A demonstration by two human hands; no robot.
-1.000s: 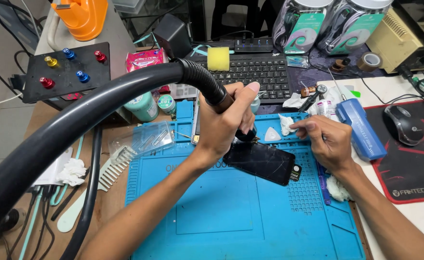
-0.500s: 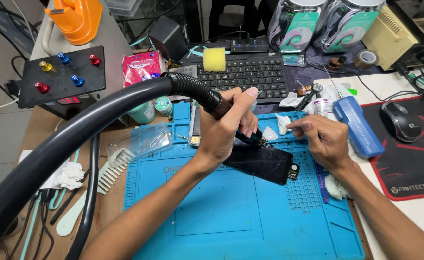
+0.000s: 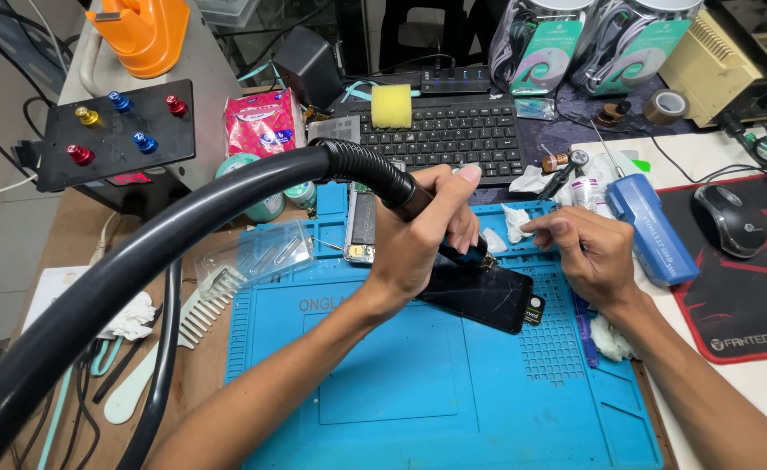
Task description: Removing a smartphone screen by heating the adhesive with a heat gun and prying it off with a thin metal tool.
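My left hand (image 3: 422,231) grips the handle of a hot-air tool at the end of a thick black hose (image 3: 183,235), its nozzle pointing down at the top edge of a black phone screen (image 3: 479,296). That screen lies on the blue work mat (image 3: 383,383). My right hand (image 3: 588,252) rests beside the screen's right end, fingertips pinched near a scrap of white tissue (image 3: 515,222). Whether the fingers hold something small is hidden. An opened phone body (image 3: 361,224) lies at the mat's far edge, behind my left hand.
A black keyboard (image 3: 453,135) with a yellow sponge (image 3: 391,106) sits behind the mat. A blue boxy tool (image 3: 653,231), a mouse (image 3: 729,218) on a black pad, a clear plastic bag (image 3: 257,254), a white comb (image 3: 200,305) and a black box with coloured knobs (image 3: 113,135) surround the mat.
The view shifted slightly. Both hands stay at the screen; my right fingertips moved a little toward the tissue scrap.
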